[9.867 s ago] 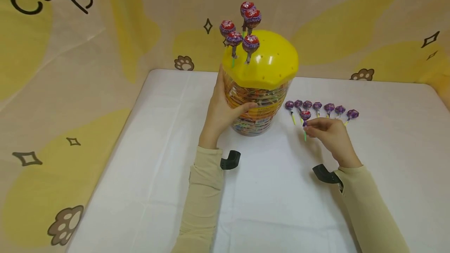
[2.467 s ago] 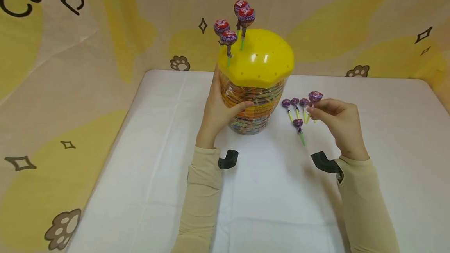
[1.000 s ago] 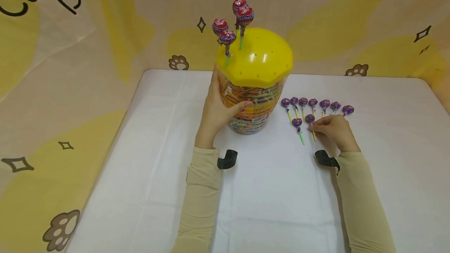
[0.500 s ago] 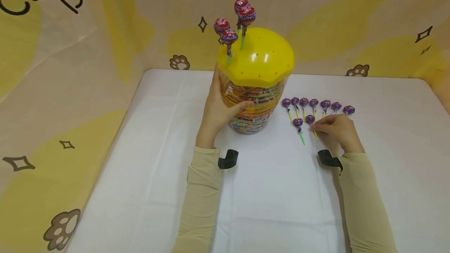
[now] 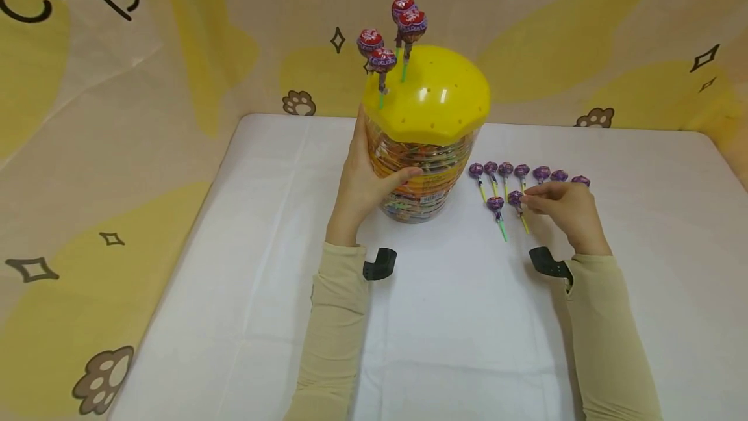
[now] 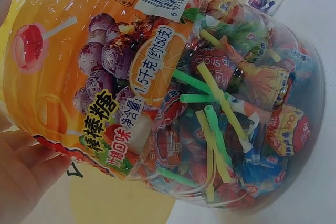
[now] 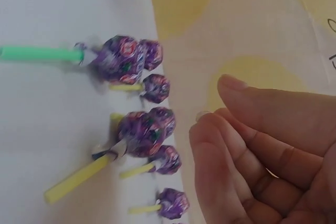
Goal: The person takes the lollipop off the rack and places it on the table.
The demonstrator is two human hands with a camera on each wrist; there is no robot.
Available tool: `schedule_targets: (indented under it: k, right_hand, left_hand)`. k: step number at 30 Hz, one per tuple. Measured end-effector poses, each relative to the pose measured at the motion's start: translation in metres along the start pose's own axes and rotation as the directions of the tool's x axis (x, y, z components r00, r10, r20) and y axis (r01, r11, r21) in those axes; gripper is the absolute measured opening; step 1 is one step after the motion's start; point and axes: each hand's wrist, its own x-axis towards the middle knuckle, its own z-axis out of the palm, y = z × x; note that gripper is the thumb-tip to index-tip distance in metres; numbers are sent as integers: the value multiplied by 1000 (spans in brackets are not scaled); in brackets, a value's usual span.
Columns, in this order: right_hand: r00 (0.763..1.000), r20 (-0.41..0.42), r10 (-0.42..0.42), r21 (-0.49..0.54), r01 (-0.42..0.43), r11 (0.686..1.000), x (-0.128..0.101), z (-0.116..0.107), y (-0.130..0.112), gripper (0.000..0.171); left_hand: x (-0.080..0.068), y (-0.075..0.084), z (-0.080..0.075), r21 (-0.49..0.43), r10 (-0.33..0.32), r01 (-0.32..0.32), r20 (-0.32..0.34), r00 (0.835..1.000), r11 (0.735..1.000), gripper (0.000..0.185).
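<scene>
The left hand holds the side of a big clear jar, its thumb across the front and its other fingers round the far side. The right hand is empty, with thumb and forefinger a narrow gap apart, right by the head of a lollipop on a yellow stick. Its fingertips look clear of the wrapper from the wrist, though a light brush is hard to rule out from above.

That lollipop lies on the white tabletop, to the right of the jar. Just left of it lies a lollipop on a green stick, and the two form a front pair. Behind them runs a row of seven purple-wrapped lollipops, the rightmost ones partly covered by the right hand.

The jar has a yellow lid dotted with small holes. Four lollipops stand upright in its left part, heads up. Through the clear wall show many wrapped sweets with green and yellow sticks, beside an orange label printed with grapes.

Beige sleeves cover both arms. Beyond the tabletop hangs a beige and yellow cloth with paw prints.
</scene>
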Motion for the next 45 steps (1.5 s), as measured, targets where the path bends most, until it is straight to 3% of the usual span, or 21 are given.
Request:
schedule_targets:
  k: [9, 14, 21, 23, 26, 30, 38, 41, 45]
  right_hand:
    - [991, -107, -80, 200, 100, 975, -6, 1, -14, 26]
    - [982, -165, -87, 330, 138, 934, -9, 0, -23, 12]
    - [968, -236, -88, 352, 170, 920, -16, 0, -43, 23]
    - [962, -251, -103, 417, 204, 886, -19, 1, -51, 23]
    - [950, -280, -141, 539, 277, 796, -20, 4, -65, 19]
    - [926, -324, -196, 608, 362, 706, -20, 9, -86, 19]
    - [891, -369, -264, 630, 448, 634, -15, 16, -127, 21]
    - [879, -376, -293, 651, 476, 592, -13, 17, -142, 21]
    - [877, -374, -301, 668, 480, 568, -10, 17, -163, 22]
  left_hand:
    - [0, -2, 0, 21, 7, -7, -5, 1000, 1000, 115]
    - [0, -1, 0, 17, 3, -3, 0, 1000, 1000, 116]
    - [1, 0, 0, 11, -13, 13, 13, 1000, 1000, 117]
    - [2, 0, 0, 6, -1, 1, 12, 1000, 1000, 117]
    - [2, 0, 0, 5, 21, -21, 7, 1000, 1000, 116]
    - [1, -1, -1, 7, 28, -28, -1, 1000, 1000, 116]
    - [0, 0, 0, 4, 15, -15, -7, 1000, 1000, 117]
    - [0, 0, 0, 11, 16, -16, -9, 1000, 1000, 117]
    - [0, 0, 0, 15, 11, -11, -8, 1000, 1000, 117]
